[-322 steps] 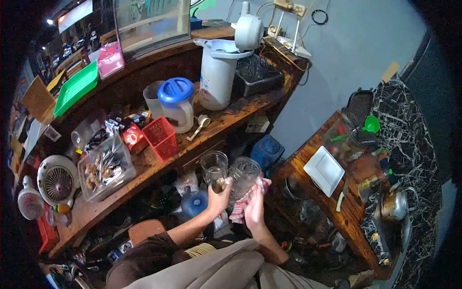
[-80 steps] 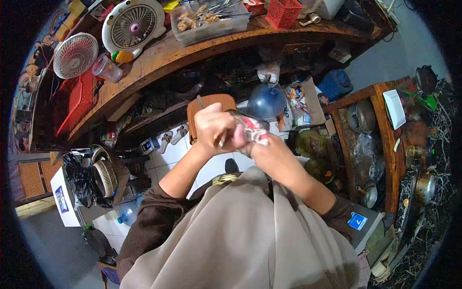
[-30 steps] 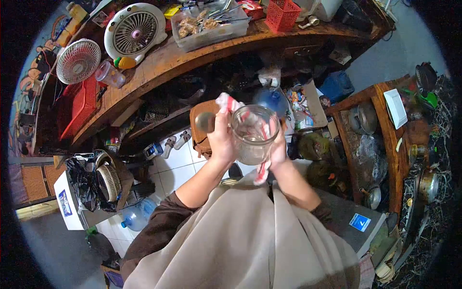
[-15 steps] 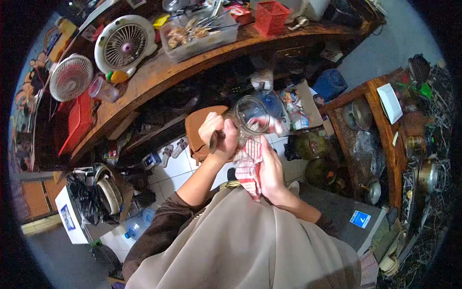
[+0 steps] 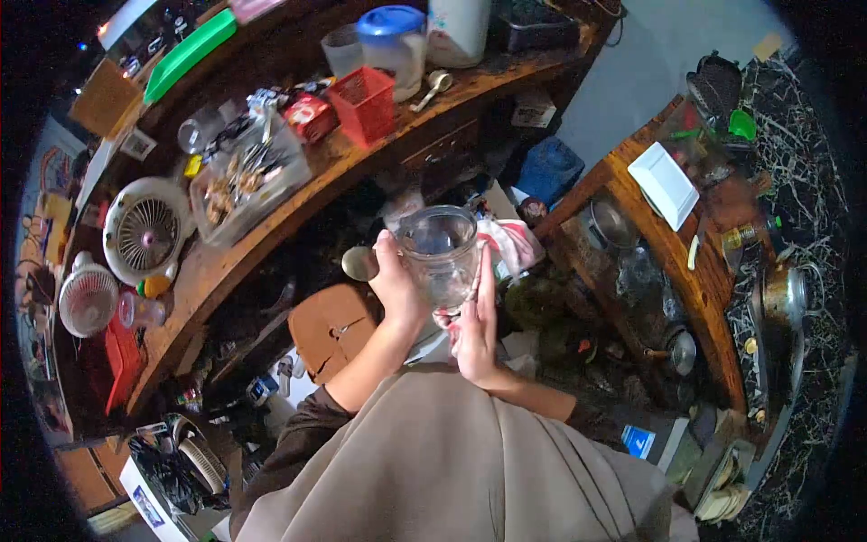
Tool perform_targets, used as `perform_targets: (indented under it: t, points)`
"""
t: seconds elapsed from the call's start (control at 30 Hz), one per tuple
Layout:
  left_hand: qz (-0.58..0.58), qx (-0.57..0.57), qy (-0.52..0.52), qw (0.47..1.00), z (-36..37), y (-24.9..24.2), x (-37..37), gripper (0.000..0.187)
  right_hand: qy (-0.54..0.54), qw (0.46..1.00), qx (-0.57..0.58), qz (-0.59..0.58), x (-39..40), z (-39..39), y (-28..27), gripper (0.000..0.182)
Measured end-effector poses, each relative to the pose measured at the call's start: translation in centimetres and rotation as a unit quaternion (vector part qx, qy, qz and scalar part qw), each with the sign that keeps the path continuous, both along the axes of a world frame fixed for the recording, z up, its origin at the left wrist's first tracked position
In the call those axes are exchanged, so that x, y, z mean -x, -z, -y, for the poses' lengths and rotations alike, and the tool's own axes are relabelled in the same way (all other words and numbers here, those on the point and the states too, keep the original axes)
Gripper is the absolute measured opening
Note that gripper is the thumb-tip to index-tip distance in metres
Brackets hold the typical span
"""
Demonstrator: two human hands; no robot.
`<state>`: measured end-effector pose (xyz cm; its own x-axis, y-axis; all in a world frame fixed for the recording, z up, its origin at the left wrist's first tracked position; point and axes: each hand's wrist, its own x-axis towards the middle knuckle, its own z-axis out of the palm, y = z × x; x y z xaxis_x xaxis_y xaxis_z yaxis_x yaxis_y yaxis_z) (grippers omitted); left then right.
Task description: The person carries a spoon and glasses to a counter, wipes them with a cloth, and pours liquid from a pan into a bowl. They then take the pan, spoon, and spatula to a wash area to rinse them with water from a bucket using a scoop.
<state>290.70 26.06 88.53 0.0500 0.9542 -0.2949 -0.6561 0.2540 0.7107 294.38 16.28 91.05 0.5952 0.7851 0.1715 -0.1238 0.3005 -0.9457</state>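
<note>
The right hand's (image 5: 474, 352) fingers clamp on a red-and-white cloth (image 5: 511, 246) against a glass jar (image 5: 441, 262); the left hand's (image 5: 397, 294) fingers clamp the jar's opposite side, apparently for steadiness, a round-ended utensil (image 5: 359, 264) beside them. Beyond, a worktop (image 5: 200, 287) bears a cutlery container (image 5: 242, 185), seemingly for reach, and a red basket (image 5: 363, 107).

We see small bright lights at ten o'clock, a dim underside, fisheye curving and black corners
</note>
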Motion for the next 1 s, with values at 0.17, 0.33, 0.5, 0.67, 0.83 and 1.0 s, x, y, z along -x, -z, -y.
perform_targets:
  t: [0.17, 0.33, 0.5, 0.67, 0.83, 1.0]
  points:
    - [-0.057, -0.030, 0.118, 0.991, 0.8, -0.8, -9.8, 0.022, 0.095, 0.984, -0.041, 0.145, -11.5, -1.9, 0.1, 0.056]
    - [-0.158, -0.258, 0.151, 0.941, 0.2, -1.0, -16.8, 0.027, -0.157, 0.948, -0.010, -0.276, -22.3, -1.4, 0.6, 0.057]
    - [-0.264, -0.582, 0.153, 0.754, -3.9, -1.2, -19.0, 0.027, -0.206, 0.916, 0.125, -0.320, -26.5, -1.1, 1.1, 0.050]
    - [-0.247, -0.509, 0.185, 0.804, -4.8, -0.8, -20.5, 0.027, -0.249, 0.923, 0.284, -0.071, -28.9, -2.8, 2.0, 0.031]
    - [-0.402, -0.466, 0.143, 0.775, -7.7, -1.7, -22.9, 0.031, -0.186, 0.942, 0.228, -0.160, -32.6, -6.3, 4.0, 0.031]
    - [-0.408, -0.358, 0.181, 0.820, -14.7, 3.2, -24.0, 0.048, 0.016, 0.974, 0.181, -0.132, -39.1, -15.6, 1.7, 0.043]
